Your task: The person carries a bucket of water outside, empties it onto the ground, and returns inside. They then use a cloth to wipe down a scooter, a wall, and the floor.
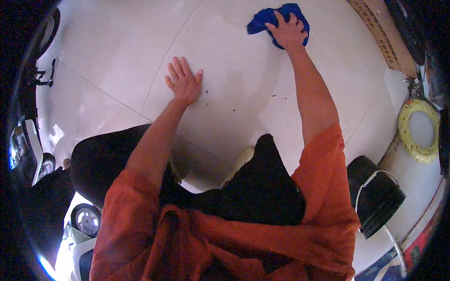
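My right hand (288,32) presses down on a crumpled blue cloth (257,24) on the pale tiled floor (234,61), its fingers bent and spread over the fabric. The cloth sticks out on both sides of the hand. Farther left and closer to my body, my left hand (184,83) lies palm down on the floor with fingers apart, holding nothing. A few small dark crumbs (206,92) are scattered on the tiles between my two arms. My knees, in black trousers, are bent below the hands.
A cardboard box (377,35) with printed characters lies along the right edge. Below it are a yellow wrapped ring (406,126) and a black bucket (377,201) with a white handle. Wheeled vehicles, one showing a wheel (87,220), stand on the left.
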`<state>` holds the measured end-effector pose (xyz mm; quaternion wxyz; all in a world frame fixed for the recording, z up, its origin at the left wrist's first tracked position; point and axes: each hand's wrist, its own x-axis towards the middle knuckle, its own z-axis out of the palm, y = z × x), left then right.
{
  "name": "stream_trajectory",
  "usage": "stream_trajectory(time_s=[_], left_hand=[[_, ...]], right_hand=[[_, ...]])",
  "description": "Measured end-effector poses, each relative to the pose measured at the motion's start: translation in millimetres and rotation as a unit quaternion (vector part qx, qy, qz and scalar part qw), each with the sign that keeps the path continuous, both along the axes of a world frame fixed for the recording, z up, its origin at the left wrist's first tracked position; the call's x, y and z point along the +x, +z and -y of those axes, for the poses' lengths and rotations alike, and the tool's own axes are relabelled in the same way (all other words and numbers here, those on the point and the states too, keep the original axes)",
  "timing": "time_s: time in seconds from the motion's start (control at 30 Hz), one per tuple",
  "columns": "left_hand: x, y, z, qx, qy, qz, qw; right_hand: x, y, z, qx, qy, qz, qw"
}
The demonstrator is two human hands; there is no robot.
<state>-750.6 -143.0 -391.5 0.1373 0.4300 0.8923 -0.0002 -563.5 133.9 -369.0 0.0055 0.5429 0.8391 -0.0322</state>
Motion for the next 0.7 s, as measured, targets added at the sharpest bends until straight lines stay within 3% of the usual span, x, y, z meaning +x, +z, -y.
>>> stream_trajectory(time_s=[0.13,0.23,0.33,0.4,0.43,0.47,0.5,0.57,0.63,0.67,0.7], left_hand=[[4,-1,-1,-0.022,0.004,-0.011,1.000],[3,-10,1,0.008,-0.005,-0.032,0.999],[1,-6,-2,-0.022,0.007,-0.030,0.999],[1,1,-4,-0.016,0.006,-0.011,1.000],[1,2,-3,-0.017,0.011,0.006,1.000],[0,-2,-2,-0.019,0.011,0.006,1.000],[-1,-5,-3,0.013,0.016,-0.002,1.000],[-8,-9,-5,0.044,0.020,-0.015,0.999],[-30,-5,-5,0.180,0.074,0.105,0.975],[-41,-17,-5,0.250,0.137,0.063,0.956],[-49,-10,-6,0.250,0.131,0.061,0.957]], right_hand=[[32,-8,45,0.121,-0.020,-0.070,0.990],[51,0,109,0.112,0.022,-0.108,0.988],[62,13,170,-0.016,0.013,-0.132,0.991],[75,9,188,-0.134,-0.003,-0.245,0.960],[75,17,191,-0.213,-0.034,-0.273,0.937],[75,29,189,-0.383,-0.148,-0.355,0.840],[74,30,195,-0.385,-0.148,-0.357,0.838],[63,32,209,-0.385,-0.115,-0.473,0.784],[33,28,241,-0.307,0.060,-0.412,0.856],[14,30,267,-0.267,0.101,-0.372,0.883],[-2,36,284,-0.178,0.202,-0.329,0.905]])
